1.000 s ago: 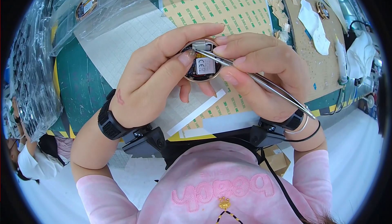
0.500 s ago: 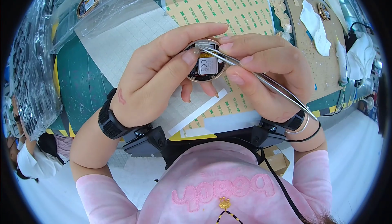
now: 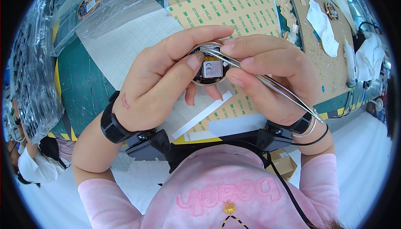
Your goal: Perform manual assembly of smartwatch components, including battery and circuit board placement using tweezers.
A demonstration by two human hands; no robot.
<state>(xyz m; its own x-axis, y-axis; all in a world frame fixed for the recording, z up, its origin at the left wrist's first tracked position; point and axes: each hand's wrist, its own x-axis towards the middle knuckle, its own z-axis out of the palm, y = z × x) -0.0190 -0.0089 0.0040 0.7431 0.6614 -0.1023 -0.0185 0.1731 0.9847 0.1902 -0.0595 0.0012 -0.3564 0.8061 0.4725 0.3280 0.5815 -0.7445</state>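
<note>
An electronics workshop
Circuit-filled cases [image 3: 89,4] are lying in a clear tray [image 3: 110,6] far left; a scuffed green surface [image 3: 79,82] is showing nearer.

The left hand [image 3: 154,80] grips the round device [image 3: 213,69] from its left. The right hand [image 3: 282,64] pinches, right of it.

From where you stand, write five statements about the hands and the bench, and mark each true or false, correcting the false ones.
1. The right hand holds slim silver metal tweezers. True.
2. The left hand lies flat on the bench. False: it holds a round, gold-rimmed electronic device.
3. The tweezers' tips are at the lower edge of the device. False: they are at its upper part.
4. A crumpled white sheet lies on a flat brown board. True.
5. Both wrists are bare. False: each wears a black strap.
</note>
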